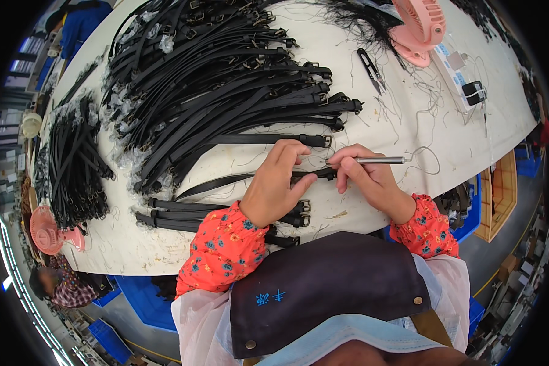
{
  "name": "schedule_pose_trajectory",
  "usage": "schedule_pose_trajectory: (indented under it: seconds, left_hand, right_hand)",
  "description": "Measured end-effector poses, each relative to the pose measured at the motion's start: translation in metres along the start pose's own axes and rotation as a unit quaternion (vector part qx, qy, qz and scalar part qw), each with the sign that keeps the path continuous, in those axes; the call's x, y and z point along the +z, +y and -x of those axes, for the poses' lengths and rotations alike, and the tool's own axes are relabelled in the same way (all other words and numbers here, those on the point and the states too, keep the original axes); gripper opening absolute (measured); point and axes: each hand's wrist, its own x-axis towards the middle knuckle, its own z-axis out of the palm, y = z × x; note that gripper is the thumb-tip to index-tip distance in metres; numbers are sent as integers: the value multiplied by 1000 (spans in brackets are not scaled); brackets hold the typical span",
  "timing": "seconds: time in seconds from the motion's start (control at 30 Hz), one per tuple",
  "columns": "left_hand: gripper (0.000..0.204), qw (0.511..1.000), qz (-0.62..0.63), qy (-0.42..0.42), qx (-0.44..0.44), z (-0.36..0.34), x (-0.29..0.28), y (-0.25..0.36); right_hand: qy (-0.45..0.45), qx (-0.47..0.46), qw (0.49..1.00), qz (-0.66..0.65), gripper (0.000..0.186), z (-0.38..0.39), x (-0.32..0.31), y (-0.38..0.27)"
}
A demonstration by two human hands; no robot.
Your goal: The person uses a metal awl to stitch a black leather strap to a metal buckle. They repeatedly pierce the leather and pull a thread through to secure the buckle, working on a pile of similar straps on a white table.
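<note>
My right hand [372, 178] is closed on a slim silver pen-shaped tool [381, 160], its blunt end pointing right and its thin tip toward my left hand. Thumb and fingers apart, my left hand [274, 183] is curved over a black strap [216, 182], whose end passes under it toward my right fingertips. Just beyond lies another black belt [268, 139] with a metal buckle. Several short straps [180, 210] with buckles rest partly beneath my left forearm. Whether my left fingers touch the strap is hard to tell.
A big heap of black buckled belts [207, 91] covers the far left, with a smaller bundle [76, 165] beside it. Thread snips [370, 70], a pink fan [418, 30] and a power strip [454, 76] are at the far right. Another pink fan [47, 230] stands left.
</note>
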Motion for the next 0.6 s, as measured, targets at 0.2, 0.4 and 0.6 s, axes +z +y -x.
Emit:
schedule_pose_trajectory:
  seconds: [0.2,0.4,0.6]
  left_hand:
    - [19,979,-178,-22,101,3,-5,-9]
    - [15,951,-249,-10,183,5,-3,-12]
    - [14,940,-268,-7,210,5,-4,-11]
  right_hand:
    - [3,-3,1000,-1,27,0,0,1]
    - [-12,13,1000,-8,28,1,-1,0]
    - [-38,39,998,29,29,2,-2,-6]
